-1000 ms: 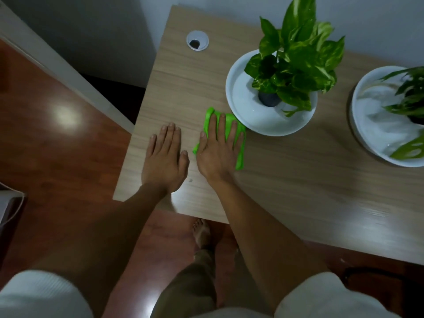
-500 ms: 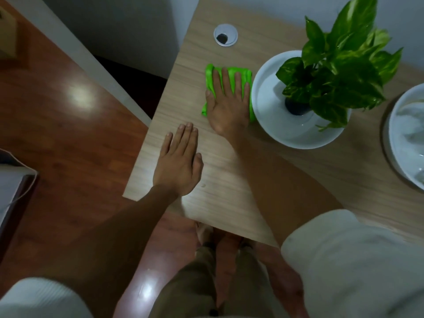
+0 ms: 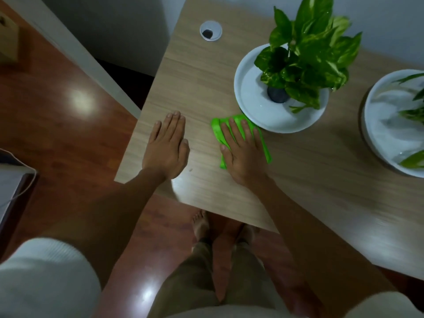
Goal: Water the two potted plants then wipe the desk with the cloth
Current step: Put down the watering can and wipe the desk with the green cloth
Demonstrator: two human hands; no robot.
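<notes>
A bright green cloth [image 3: 263, 145] lies on the wooden desk [image 3: 309, 180], just in front of the nearer white pot. My right hand [image 3: 241, 152] presses flat on the cloth with fingers spread. My left hand [image 3: 166, 148] rests palm down on the desk near its left front corner, holding nothing. The first potted plant [image 3: 307, 53] stands in a wide white bowl [image 3: 250, 99] at the back centre. A second potted plant in a white bowl [image 3: 376, 125] is cut off by the right edge.
A round cable grommet [image 3: 210, 30] sits in the desk near the back left. The desk's left edge drops to a reddish wooden floor [image 3: 57, 122]. My legs and bare feet [image 3: 202, 223] stand below the front edge. A white wall runs behind the desk.
My right hand has drawn the cloth back from beside the pot near the grommet toward the front edge. The left hand stays flat in place.
</notes>
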